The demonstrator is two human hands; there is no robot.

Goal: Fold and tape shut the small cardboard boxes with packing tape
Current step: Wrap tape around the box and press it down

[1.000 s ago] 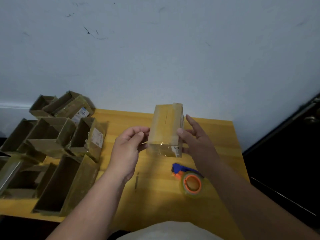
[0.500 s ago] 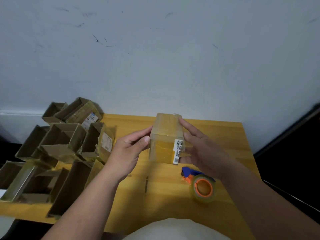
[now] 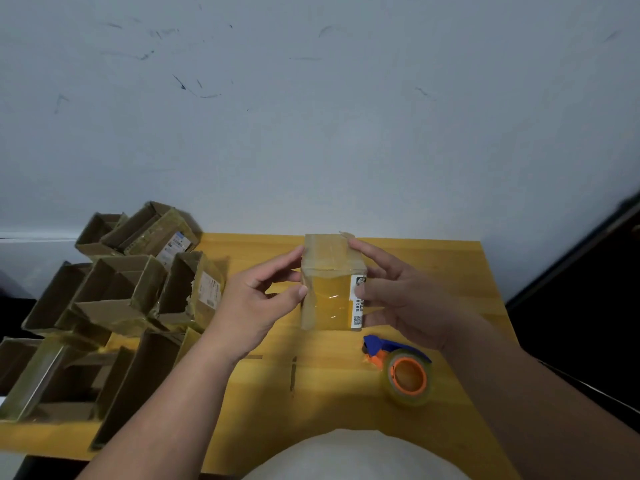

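Box: small, closed, taped over the top and front; stands on the yellow table at centre, between both hands.
Label: white strip along the box's right front edge.
Left hand: fingers curled; thumb and fingertips touch the box's left side.
Right hand: fingers spread and nearly straight, resting against the box's right side and top corner.
Tape roll: orange core, blue holder; lies on the table near the box, below the right hand.
Open boxes: piled at the table's left.
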